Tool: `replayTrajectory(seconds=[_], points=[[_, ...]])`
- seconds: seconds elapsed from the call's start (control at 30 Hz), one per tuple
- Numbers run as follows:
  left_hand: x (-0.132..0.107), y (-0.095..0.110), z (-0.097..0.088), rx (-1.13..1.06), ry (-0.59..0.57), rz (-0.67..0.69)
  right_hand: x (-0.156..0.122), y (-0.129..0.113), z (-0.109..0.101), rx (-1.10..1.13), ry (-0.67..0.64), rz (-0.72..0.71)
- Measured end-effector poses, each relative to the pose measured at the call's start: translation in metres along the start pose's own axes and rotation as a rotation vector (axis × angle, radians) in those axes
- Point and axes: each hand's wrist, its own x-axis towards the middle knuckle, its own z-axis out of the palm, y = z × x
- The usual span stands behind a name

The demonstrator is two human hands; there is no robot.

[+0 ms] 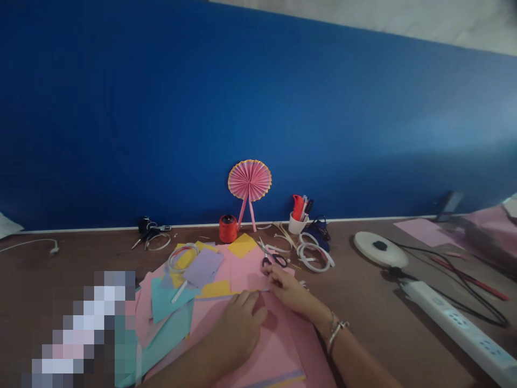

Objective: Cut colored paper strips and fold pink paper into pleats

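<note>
A pink paper sheet (pixel 274 345) with purple and yellow strips along its far and near edges lies in front of me. My left hand (pixel 242 326) rests flat on its upper part, fingers lightly bent. At the sheet's far right corner is my right hand (pixel 288 288), a bracelet on its wrist, its fingers loosely spread. Its fingertips come close to the dark handles of the scissors (pixel 273 261); whether they touch is unclear. Under and beside the sheet lie teal paper (pixel 172 339), purple paper (pixel 205 267) and yellow paper (pixel 243 246).
A pink pleated paper fan (pixel 249 180) on two legs leans by the blue wall (pixel 121 108). Nearby are a red round container (pixel 228 229), a white pen cup (pixel 297 223) and coiled white strips (pixel 315 257). On the right lies a white power strip (pixel 456 323) with black cables.
</note>
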Motion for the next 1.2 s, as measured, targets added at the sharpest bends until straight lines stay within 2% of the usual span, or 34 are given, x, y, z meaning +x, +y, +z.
replayTrajectory(seconds=[0.37,0.63,1.2], points=[[0.0003,0.0014,-0.0038,-0.020,-0.015,-0.007,-0.0004,0.0012,0.0006,-0.006,0.006,0.014],[0.0005,-0.0010,0.0032,-0.020,0.017,-0.017,0.0007,0.0024,0.0014,-0.036,0.021,-0.002],[-0.0008,-0.0003,0.0034,-0.037,0.038,-0.038,0.0001,0.0018,0.0014,-0.032,0.020,0.018]])
